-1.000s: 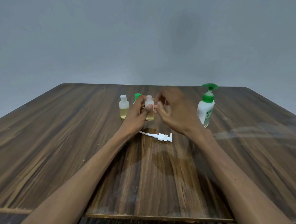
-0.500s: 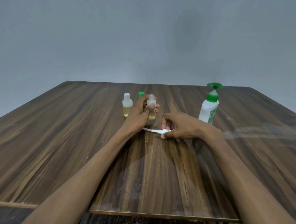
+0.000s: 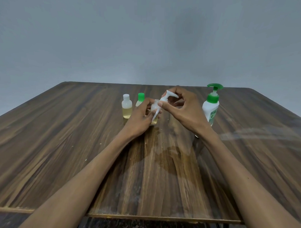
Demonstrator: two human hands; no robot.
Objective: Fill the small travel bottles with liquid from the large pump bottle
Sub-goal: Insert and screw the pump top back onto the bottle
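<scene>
A brown wood-grain desk (image 3: 60,144) fills the lower half of the view, its near edge a pale strip. A wet-looking patch (image 3: 168,158) lies on the middle of the top. Behind the desk stands a plain grey wall (image 3: 149,37).

Tabletop against a bare wall

My dark, streaky wood-grain tabletop (image 3: 63,145) runs back to a plain grey-blue wall (image 3: 149,37); soft, even light leaves a faint sheen on the wood, and a thin pale edge trims the near side.
</scene>
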